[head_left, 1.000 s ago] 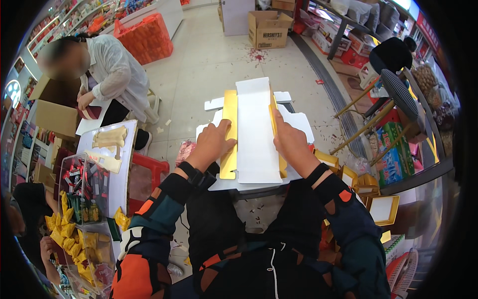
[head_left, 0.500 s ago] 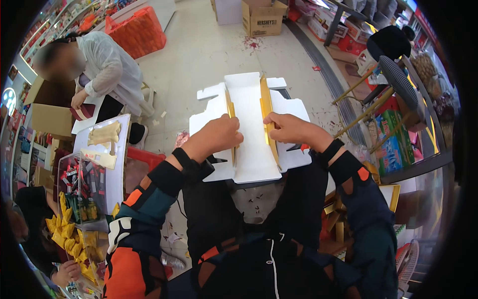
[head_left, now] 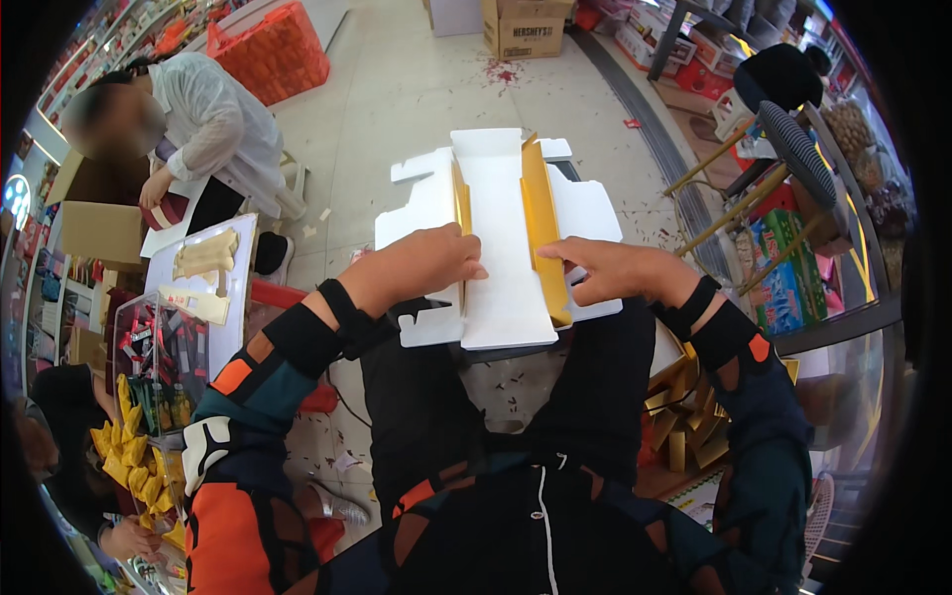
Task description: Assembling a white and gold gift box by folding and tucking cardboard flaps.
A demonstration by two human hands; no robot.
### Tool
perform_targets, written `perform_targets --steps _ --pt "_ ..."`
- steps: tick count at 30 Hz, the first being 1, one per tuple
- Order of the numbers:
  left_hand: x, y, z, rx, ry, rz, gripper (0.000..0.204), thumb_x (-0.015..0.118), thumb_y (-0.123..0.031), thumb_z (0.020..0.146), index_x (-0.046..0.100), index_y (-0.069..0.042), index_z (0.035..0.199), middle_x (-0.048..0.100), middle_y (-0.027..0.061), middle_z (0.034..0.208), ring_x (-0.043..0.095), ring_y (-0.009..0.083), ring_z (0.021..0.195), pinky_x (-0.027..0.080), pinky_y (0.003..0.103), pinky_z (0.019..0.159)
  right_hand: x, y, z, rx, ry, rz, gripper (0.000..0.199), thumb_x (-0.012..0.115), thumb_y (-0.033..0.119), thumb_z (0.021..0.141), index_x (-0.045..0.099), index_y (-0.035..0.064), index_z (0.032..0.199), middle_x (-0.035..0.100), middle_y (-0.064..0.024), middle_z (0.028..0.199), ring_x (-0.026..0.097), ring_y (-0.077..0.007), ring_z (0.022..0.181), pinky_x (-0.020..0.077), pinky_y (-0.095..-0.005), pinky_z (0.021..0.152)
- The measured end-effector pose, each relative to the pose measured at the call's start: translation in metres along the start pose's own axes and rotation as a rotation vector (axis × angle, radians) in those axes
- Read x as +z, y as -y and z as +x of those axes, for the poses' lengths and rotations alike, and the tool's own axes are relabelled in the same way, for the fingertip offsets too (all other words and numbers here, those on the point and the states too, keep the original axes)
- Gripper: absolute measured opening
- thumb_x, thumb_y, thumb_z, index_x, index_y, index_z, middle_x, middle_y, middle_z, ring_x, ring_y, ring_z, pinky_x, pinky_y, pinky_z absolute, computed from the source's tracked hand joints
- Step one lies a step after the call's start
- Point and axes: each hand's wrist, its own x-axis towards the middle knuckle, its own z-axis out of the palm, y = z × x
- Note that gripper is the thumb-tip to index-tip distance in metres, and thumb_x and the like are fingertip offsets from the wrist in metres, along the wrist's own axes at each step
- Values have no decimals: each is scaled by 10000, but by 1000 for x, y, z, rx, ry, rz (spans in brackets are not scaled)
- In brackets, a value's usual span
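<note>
A cardboard box blank [head_left: 496,228], white inside and gold outside, lies partly unfolded in front of me over my knees. Two narrow gold-faced folds stand up along its middle strip. My left hand [head_left: 426,263] is closed, pinching the left fold [head_left: 462,203]. On the other side, my right hand [head_left: 615,270] has index finger and thumb apart, with its fingertips against the right gold fold [head_left: 542,213]. White side flaps [head_left: 590,213] spread outward beyond both folds. The dark support under the blank is mostly hidden.
At left a person in a white top [head_left: 218,124] handles a dark red piece beside a carton [head_left: 102,236]. A white table [head_left: 233,297] and a clear bin of small packs [head_left: 164,347] stand nearer. Gold boxes [head_left: 684,436] lie at lower right, below a chair [head_left: 798,159].
My right hand has loosened from its pinch and slid slightly down and right, thumb apart from finger. The right fold leans further outward. The blank has shifted slightly away from me.
</note>
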Motion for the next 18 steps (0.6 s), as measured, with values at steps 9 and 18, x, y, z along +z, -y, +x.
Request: perform_targets --steps 9,18 --pt "-1 3 -15 13 34 -29 375 647 -324 1008 660 -88 1299 626 160 1186 671 346 1068 539 416 951 2 -1 9 -27 -104 -108 490 749 339 956 641 50 1336 612 -148 1198 635 -265 1100 519 -366 979" --pt "0 -3 -22 10 52 104 445 748 -335 914 638 -126 1291 606 173 1194 670 360 1066 548 424 942 6 4 24 -10 -245 -170 320 696 374 1020 765 67 1081 579 -134 963 609 -271 921 492 -380 833"
